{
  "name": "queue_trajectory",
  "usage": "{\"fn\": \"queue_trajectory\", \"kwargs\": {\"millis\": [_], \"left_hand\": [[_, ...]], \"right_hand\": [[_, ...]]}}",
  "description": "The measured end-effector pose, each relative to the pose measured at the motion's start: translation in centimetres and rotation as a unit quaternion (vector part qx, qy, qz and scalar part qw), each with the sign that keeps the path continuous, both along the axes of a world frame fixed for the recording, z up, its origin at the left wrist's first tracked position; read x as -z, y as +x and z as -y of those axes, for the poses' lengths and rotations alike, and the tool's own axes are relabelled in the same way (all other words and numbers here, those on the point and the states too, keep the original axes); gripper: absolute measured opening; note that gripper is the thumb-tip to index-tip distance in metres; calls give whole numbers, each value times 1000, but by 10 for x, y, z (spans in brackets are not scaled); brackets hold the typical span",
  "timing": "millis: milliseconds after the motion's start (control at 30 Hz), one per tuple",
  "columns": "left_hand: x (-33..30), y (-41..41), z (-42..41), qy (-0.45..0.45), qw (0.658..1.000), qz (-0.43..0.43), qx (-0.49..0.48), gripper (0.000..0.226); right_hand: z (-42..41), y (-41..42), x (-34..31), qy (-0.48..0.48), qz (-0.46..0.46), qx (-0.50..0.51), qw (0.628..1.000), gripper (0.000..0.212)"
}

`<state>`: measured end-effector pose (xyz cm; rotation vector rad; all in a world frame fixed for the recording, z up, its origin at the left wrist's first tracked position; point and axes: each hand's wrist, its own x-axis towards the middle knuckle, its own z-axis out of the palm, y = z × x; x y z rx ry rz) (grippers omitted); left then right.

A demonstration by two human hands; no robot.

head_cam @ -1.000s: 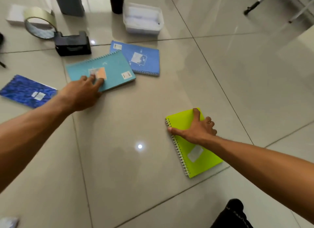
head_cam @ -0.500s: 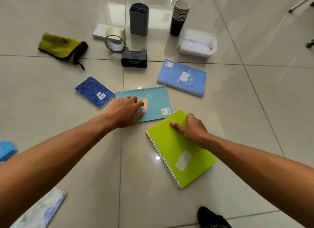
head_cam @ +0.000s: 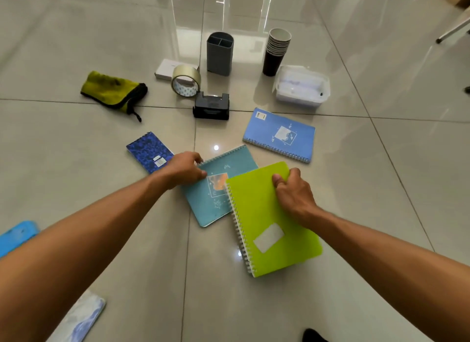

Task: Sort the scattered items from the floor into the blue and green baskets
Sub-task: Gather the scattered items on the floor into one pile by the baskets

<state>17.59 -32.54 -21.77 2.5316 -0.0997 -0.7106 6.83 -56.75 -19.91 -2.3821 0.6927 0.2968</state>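
Observation:
My left hand (head_cam: pixel 184 170) grips the upper left corner of a teal spiral notebook (head_cam: pixel 216 201) on the tiled floor. My right hand (head_cam: pixel 292 191) grips the top right edge of a lime green spiral notebook (head_cam: pixel 269 222), whose left side overlaps the teal one. A light blue notebook (head_cam: pixel 279 135) lies beyond them to the right. A small dark blue patterned notepad (head_cam: pixel 148 152) lies just left of my left hand. No basket shows whole; a blue object (head_cam: pixel 16 236) peeks in at the left edge.
Farther back stand a grey pen holder (head_cam: pixel 220 54), a stack of paper cups (head_cam: pixel 277 51), a clear plastic container (head_cam: pixel 301 87), a tape roll (head_cam: pixel 185 84), a black dispenser (head_cam: pixel 211 107), a white box (head_cam: pixel 166 69) and a yellow-green cloth (head_cam: pixel 113 92). A marbled booklet (head_cam: pixel 81 318) lies bottom left.
Both hands have pulled their notebooks toward me and together. The teal one has turned, and the green one now overlaps it. The fingers have curled round the notebook edges.

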Motion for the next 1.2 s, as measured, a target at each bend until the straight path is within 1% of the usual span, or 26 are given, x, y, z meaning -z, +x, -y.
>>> {"fn": "queue_trajectory", "kwargs": {"millis": [33,67,100,167,267,367,433,533,600,700,733,800,900,967,1033,1100,1167,1200], "left_hand": [[-4,-3,-5,-68,996,-47,-45,35],[-10,-7,-9,-117,988,-71,-76,28],[-16,-10,-16,-148,981,-77,-96,23],[-29,-16,-34,-180,973,-56,-130,19],[-46,-29,-79,-210,957,-18,-199,21],[-65,-49,-133,-213,944,4,-252,24],[-75,-70,-181,-185,938,27,-291,24],[-87,-113,-259,-137,920,56,-362,24],[-90,-143,-302,-94,908,78,-401,23],[-88,-182,-347,-64,886,87,-450,22],[-86,-194,-360,-54,879,81,-466,24],[-80,-214,-385,-31,870,79,-485,27],[-68,-228,-410,29,869,103,-483,36],[-59,-229,-416,59,882,88,-459,46],[-48,-228,-416,95,904,57,-414,54],[-40,-228,-415,140,916,46,-374,60],[-35,-226,-412,197,919,49,-338,74],[-35,-223,-409,228,920,65,-312,78]], "right_hand": [[-2,2,-2,13,5,12,1000,45],[-6,4,-5,26,10,23,999,46],[-11,7,-7,39,12,30,999,48],[-25,13,-12,62,15,34,997,53],[-63,25,-20,86,24,8,996,57],[-108,36,-25,102,29,-29,994,58],[-150,39,-30,116,26,-67,991,54],[-219,38,-36,135,23,-138,981,43],[-262,32,-37,139,13,-189,972,34],[-316,18,-36,136,-2,-253,958,16],[-332,12,-36,131,-9,-278,952,15],[-361,3,-34,125,-20,-333,934,22],[-394,-7,-28,122,-34,-400,908,31],[-406,-12,-20,113,-46,-422,898,36],[-411,-18,-11,103,-46,-432,895,39],[-412,-20,-1,97,-30,-445,890,42],[-407,-19,5,89,-18,-465,881,53],[-403,-17,7,80,-11,-483,872,62]]}}
